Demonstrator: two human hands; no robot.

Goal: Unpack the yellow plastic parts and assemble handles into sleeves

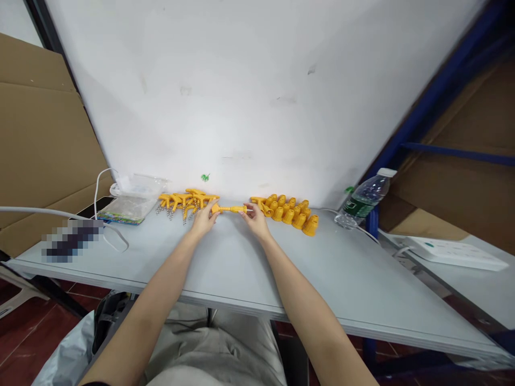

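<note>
- Left hand (204, 219) and right hand (255, 219) pinch opposite ends of a slim yellow plastic piece (231, 209), frame centre.
- Seemingly unfinished: yellow metal-spiralled T-handles (184, 199) lie centre-left, yellow plastic cups (288, 216) centre-right.

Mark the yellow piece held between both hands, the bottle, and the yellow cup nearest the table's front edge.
Yellow piece (237, 209): head view, on its thicker section.
Bottle (360, 207): head view, on its green label.
Yellow cup (310, 225): head view, on its outer wall.

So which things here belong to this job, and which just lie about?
Likely the job: yellow piece held by left hand and right hand, spiral-tipped yellow handles, yellow cups.

Likely just lying about: bottle, plastic bag, white cable, cardboard.
</note>
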